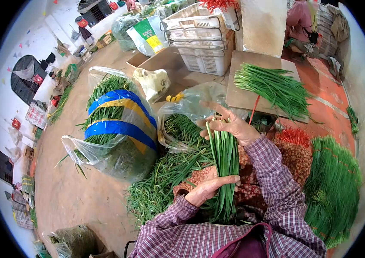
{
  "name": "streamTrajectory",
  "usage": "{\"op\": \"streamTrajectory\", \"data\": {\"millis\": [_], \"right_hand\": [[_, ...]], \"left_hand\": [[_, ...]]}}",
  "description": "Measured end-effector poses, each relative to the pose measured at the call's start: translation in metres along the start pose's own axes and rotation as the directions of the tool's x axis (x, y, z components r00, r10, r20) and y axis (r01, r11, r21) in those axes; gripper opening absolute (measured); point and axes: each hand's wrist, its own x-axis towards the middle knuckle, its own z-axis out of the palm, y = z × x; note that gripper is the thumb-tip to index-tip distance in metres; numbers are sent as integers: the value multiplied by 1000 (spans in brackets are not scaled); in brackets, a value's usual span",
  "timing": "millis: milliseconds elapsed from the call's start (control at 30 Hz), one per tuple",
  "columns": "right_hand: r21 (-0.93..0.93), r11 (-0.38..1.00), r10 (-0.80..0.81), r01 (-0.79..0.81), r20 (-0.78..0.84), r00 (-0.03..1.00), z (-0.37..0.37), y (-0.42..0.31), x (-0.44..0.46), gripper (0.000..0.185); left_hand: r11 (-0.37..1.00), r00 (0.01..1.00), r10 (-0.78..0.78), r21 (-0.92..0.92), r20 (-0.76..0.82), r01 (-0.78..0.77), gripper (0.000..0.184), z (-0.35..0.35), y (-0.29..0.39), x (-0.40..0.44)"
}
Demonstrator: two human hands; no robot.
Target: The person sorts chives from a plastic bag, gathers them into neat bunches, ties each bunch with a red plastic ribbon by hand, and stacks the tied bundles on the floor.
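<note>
An upright bunch of garlic chives [225, 161] is in front of my lap, its pale stem ends at the top. My left hand [211, 185] is closed around its lower part, with the thumb across the leaves. Up at the stem ends, my right hand [229, 125] has its thumb and fingers around the stems; one finger sticks out, slightly blurred. Loose green leaves [165, 180] are heaped beside my left arm. A clear plastic bag [176, 139] with more greens lies just beyond the bunch.
A large stuffed bag with blue bands [120, 133] stands to the left. Chives [272, 88] lie on a board [238, 101] ahead. Tied chives [335, 189] and red ties [293, 136] are at my right. White crates [201, 60] are stacked behind.
</note>
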Motion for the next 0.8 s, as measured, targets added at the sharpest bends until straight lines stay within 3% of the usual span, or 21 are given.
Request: {"op": "streamTrajectory", "data": {"millis": [33, 67, 100, 133, 167, 233, 300, 367, 433, 500, 533, 567, 600, 633, 667, 700, 800], "right_hand": [[6, 1000, 6, -6, -4, 1000, -1, 2, -1, 63], [-82, 997, -4, 4, 4, 1000, -2, 5, -2, 57], [-170, 985, -13, 15, 13, 1000, -3, 7, -4, 51], [-143, 989, -45, 43, -10, 999, 0, 10, -6, 39], [-141, 989, -41, 38, -16, 999, 0, 13, -8, 39], [-88, 992, -92, 93, 12, 996, -1, 19, -13, 33], [-90, 993, -81, 77, -45, 996, 6, 20, -17, 28], [-155, 980, -135, 125, -50, 990, 10, 22, -17, 27], [-216, 965, -162, 149, -45, 986, 18, 21, -14, 24], [-355, 907, -251, 225, -30, 967, 26, 25, -10, 22], [-458, 865, -261, 205, -61, 963, 28, 23, -11, 22], [-456, 868, -257, 199, -69, 964, 28, 20, -12, 22], [-754, 588, -398, 292, 45, 916, 25, 17, -12, 22], [-922, 205, -474, 330, 201, 857, 23, 12, -13, 22], [-959, 138, -390, 250, 179, 903, 27, 6, -16, 24], [-960, 141, -389, 241, 170, 905, 27, 4, -17, 24], [-954, 194, -200, 230, 191, 961, 24, -7, -6, 39]], "left_hand": [[1000, 1000, -12, -13, 6, 12, 35, -1, -3, -1], [996, 994, -77, -33, 79, 80, 46, -7, -4, -4], [996, 993, -83, -39, 79, 86, 46, -11, -5, -8], [1000, 992, 17, -22, 121, -15, 54, -15, -5, -12], [993, 979, 117, -10, 164, -117, 62, -20, -5, -17], [998, 980, 30, -53, 195, -20, 91, -40, 4, -19], [956, 947, 277, -149, 164, -254, 103, -46, 14, -7], [907, 909, 387, -239, 153, -346, 107, -54, 25, 7], [891, 909, 397, -292, 128, -348, 91, -57, 31, 15], [867, 940, 331, -368, -81, -337, 65, -48, 21, 20], [809, 959, 277, -524, -60, -267, 64, -44, 19, 20], [809, 961, 270, -527, -59, -260, 64, -42, 20, 19], [841, 954, 299, -472, 2, -263, 62, -38, 23, 18], [870, 944, 322, -415, 67, -267, 61, -30, 29, 15], [875, 956, 294, -399, -8, -273, 57, -19, 34, 11], [877, 958, 286, -402, -5, -264, 57, -16, 36, 10], [961, 965, 254, -131, 68, -243, 41, -19, 44, 13]]}}
